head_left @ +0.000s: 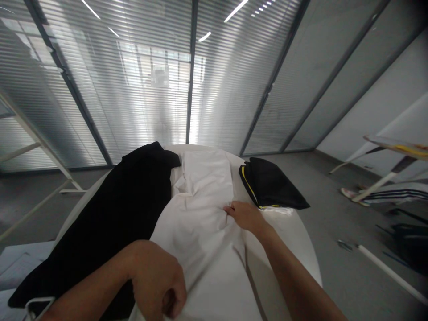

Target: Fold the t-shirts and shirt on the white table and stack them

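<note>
A white garment (203,223) lies lengthwise over a round white table (294,254), wrinkled in the middle, with its near end running out of the bottom of the view. At its right edge, my right hand (245,216) is closed and pinches the fabric between thumb and fingers. My left hand (158,278) is low at the garment's near left side, fingers curled in on the cloth; the fingertips are partly hidden. Along the left of the white garment spreads a large black garment (133,200), which hangs toward the near left.
Folded black cloth with yellow edging (274,183) lies at the table's right, over some white cloth. Behind stands a glass partition with blinds (217,89). A pale metal frame (36,142) is at left. At right are another table (397,147) and a white pole (391,272) on the floor.
</note>
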Available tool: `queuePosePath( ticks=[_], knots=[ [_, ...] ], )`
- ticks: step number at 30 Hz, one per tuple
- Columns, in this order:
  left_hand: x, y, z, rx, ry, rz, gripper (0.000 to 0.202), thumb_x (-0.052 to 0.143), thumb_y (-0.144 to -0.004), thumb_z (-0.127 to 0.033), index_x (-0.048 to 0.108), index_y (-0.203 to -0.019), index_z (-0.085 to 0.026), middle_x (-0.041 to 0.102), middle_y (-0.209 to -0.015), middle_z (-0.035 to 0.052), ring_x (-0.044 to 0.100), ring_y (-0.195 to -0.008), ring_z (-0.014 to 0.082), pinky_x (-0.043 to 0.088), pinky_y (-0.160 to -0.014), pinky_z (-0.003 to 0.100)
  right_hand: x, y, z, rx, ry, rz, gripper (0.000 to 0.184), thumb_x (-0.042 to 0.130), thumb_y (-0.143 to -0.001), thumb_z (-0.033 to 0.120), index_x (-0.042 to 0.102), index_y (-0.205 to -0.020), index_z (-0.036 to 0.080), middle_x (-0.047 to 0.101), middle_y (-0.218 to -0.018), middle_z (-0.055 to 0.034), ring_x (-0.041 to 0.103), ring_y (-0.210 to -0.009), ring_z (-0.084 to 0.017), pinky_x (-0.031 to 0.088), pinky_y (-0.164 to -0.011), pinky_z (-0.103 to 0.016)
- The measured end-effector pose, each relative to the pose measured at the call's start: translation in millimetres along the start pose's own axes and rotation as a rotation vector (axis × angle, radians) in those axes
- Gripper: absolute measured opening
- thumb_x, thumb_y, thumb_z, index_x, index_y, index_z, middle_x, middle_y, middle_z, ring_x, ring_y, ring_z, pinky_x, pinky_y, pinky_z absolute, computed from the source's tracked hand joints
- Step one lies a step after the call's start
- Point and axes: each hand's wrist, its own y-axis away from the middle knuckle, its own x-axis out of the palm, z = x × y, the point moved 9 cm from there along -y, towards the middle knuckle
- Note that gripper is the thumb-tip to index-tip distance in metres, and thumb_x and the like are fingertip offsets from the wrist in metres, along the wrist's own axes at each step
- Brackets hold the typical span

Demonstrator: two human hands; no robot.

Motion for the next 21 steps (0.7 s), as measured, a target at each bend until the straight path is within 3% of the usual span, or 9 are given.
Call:
queuePosePath(
  ticks=[2,4,6,9,10,11,14,17,21],
  knots=[
    [8.3,2.2,1.6,-0.026,0.118,0.149,0.011,0.066,-0.064,-0.021,0.057,-0.057,-0.023,0.057,-0.05,-0.0034,0.056,-0.051,0.0167,0.044,-0.05,0.027,0.0,0.7,-0.2,-0.001,-0.009,0.016,0.044,0.035,-0.098,0.048,0.067,-0.094,0.019,0.071,-0.1,-0.0125,0.067,-0.097,-0.026,0.044,-0.077,-0.033],
    [1.6,0.1,7.9,-0.055,0.182,0.139,0.018,0.067,-0.07,-0.034,0.059,-0.057,-0.023,0.057,-0.05,-0.0017,0.055,-0.05,0.0168,0.044,-0.048,0.027,-0.6,0.2,-1.7,0.013,-0.023,0.023,0.047,0.033,-0.099,0.049,0.068,-0.093,0.018,0.071,-0.1,-0.013,0.067,-0.097,-0.026,0.044,-0.078,-0.034],
    [-32.6,-5.1,21.0,-0.07,0.182,-0.163,0.028,0.062,-0.077,-0.048,0.063,-0.066,-0.022,0.061,-0.057,-0.0003,0.055,-0.053,0.0152,0.042,-0.05,0.025,-3.2,-1.2,-4.8,0.048,-0.029,-0.002,0.052,0.028,-0.1,0.05,0.068,-0.093,0.018,0.071,-0.099,-0.0137,0.067,-0.097,-0.026,0.045,-0.078,-0.034],
    [-101.9,19.4,51.0,-0.211,-0.013,-0.937,0.037,0.042,-0.09,-0.049,0.062,-0.077,-0.02,0.064,-0.071,0.0028,0.057,-0.065,0.0155,0.04,-0.059,0.025,-7.0,-2.2,-9.5,0.115,-0.018,-0.051,0.056,0.024,-0.1,0.051,0.068,-0.096,0.017,0.072,-0.1,-0.0145,0.067,-0.098,-0.027,0.045,-0.079,-0.034],
    [-112.8,29.2,59.4,-0.308,-0.128,-1.1,0.034,0.04,-0.091,-0.045,0.061,-0.079,-0.02,0.064,-0.075,0.0037,0.058,-0.069,0.0167,0.039,-0.062,0.026,-6.8,-2.1,-9.1,0.116,-0.014,-0.048,0.055,0.026,-0.099,0.052,0.069,-0.097,0.017,0.072,-0.1,-0.0143,0.067,-0.097,-0.027,0.045,-0.078,-0.033],
    [-118.2,33.1,65.9,-0.381,-0.22,-1.175,0.03,0.04,-0.092,-0.041,0.06,-0.081,-0.021,0.064,-0.08,0.0043,0.059,-0.072,0.0177,0.039,-0.063,0.026,-6.0,-1.8,-7.3,0.099,-0.014,-0.033,0.054,0.029,-0.098,0.053,0.069,-0.096,0.017,0.072,-0.1,-0.014,0.067,-0.097,-0.027,0.045,-0.077,-0.033],
    [-120.8,27.7,78.2,-0.487,-0.362,-1.168,0.022,0.041,-0.091,-0.036,0.058,-0.088,-0.022,0.065,-0.09,0.0046,0.06,-0.078,0.0187,0.038,-0.065,0.027,-3.7,2.1,2.0,-0.02,-0.038,0.049,0.055,0.036,-0.093,0.06,0.071,-0.087,0.018,0.072,-0.094,-0.0132,0.068,-0.093,-0.028,0.044,-0.074,-0.032],
    [-118.5,24.8,72.2,-0.524,-0.475,-1.155,0.018,0.041,-0.09,-0.031,0.056,-0.092,-0.021,0.065,-0.093,0.007,0.06,-0.087,0.022,0.04,-0.068,0.03,-1.8,8.9,8.3,-0.153,-0.123,0.167,0.059,0.037,-0.092,0.063,0.071,-0.076,0.018,0.071,-0.079,-0.011,0.068,-0.079,-0.024,0.042,-0.067,-0.029],
    [-104.7,10.0,36.2,-0.331,-0.609,-1.093,0.016,0.044,-0.089,-0.03,0.056,-0.086,-0.02,0.064,-0.088,0.0076,0.057,-0.089,0.023,0.041,-0.073,0.032,2.9,12.8,11.2,-0.294,-0.297,0.299,0.046,0.052,-0.086,0.059,0.068,-0.08,0.017,0.067,-0.071,-0.0038,0.059,-0.058,-0.015,0.037,-0.056,-0.025]
  ],
)
